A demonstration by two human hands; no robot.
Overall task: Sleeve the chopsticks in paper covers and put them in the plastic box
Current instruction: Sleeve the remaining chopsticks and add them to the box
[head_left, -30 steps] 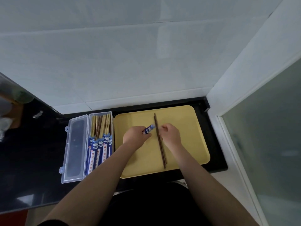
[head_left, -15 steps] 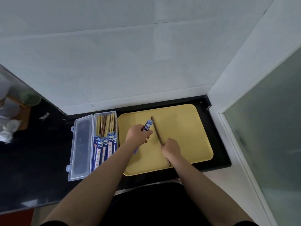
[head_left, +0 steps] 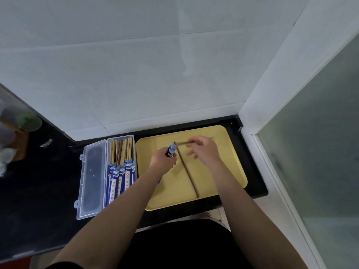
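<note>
The right hand point(head_left: 204, 152) has lifted one chopstick point(head_left: 181, 143), pinched in its fingers, to the mouth of the paper cover point(head_left: 171, 150) gripped by the left hand point(head_left: 162, 162); the second chopstick point(head_left: 187, 170) remains on the yellow tray point(head_left: 223, 171), so insertion is starting.

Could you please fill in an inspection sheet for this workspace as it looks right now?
Surface: black countertop carrying a yellow tray.
Job's things: one dark chopstick lies on the tray; a second chopstick is lifted, blurred. Open clear plastic box left of the tray holds sleeved chopsticks.
Clutter: blurred items at the far left, not identifiable.
Grippers: left hand grips a blue paper cover; right hand pinches the lifted chopstick.
Cables: nothing seen.
Surroundings: white tiled wall; frosted glass panel at right.
</note>
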